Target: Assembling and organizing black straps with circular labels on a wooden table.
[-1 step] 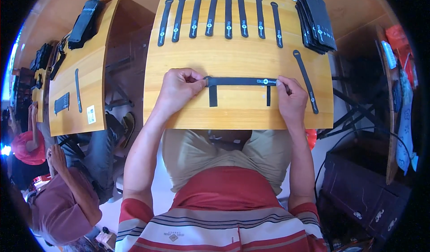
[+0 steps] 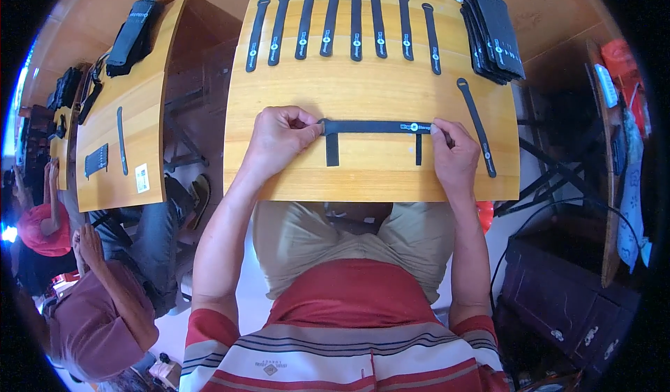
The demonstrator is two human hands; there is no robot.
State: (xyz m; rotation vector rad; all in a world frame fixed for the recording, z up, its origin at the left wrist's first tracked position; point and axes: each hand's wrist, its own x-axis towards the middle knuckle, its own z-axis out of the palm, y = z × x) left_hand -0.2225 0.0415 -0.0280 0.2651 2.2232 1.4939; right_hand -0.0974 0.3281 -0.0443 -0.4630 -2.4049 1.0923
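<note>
A black hook-and-loop strap (image 2: 370,126) with a small white print near its right end lies stretched crosswise over the near part of the wooden table (image 2: 293,176). My left hand (image 2: 278,137) pinches its left end between thumb and fingers. At the right end, beside the print, the thumb and fingers of my right hand (image 2: 453,151) are closed on it. Below the strap's near edge two short black strips show, a wider one (image 2: 332,151) on the left and a narrower one (image 2: 419,150) on the right. Whether they are joined to the strap, I cannot tell.
Several black straps (image 2: 356,26) with slotted ends stand in a row across the table's far half. A single strap (image 2: 476,127) lies right of my right hand. At the far right sits a stack of black straps (image 2: 492,36). Another person (image 2: 105,315) sits by a second table (image 2: 143,113) on the left.
</note>
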